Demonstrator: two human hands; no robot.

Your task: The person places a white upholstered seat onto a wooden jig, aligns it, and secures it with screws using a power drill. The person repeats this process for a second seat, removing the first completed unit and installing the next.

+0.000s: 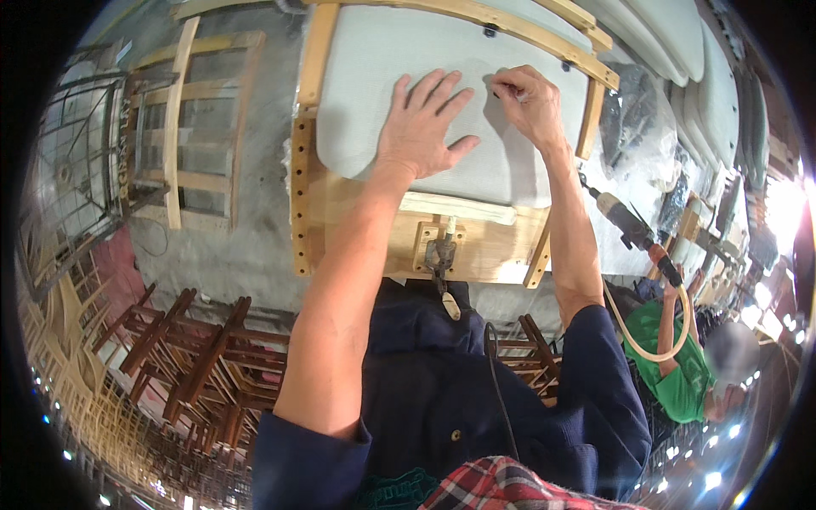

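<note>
A pale grey-white fabric-covered panel with rounded corners lies in front of me, inside a wooden frame. My left hand rests flat on it, fingers spread, holding nothing. To its right my right hand is closed in a pinch over the panel, its fingertips around something small and dark that I cannot make out. On the frame's near board sits a metal toggle clamp with a pale handle, close to my body. A light wooden strip lies along the panel's near edge.
To the right is a power tool with a pale hose. Behind it are clear plastic wrap and stacked pale panels. A person in green is at lower right. Wooden racks and brown chair frames stand left.
</note>
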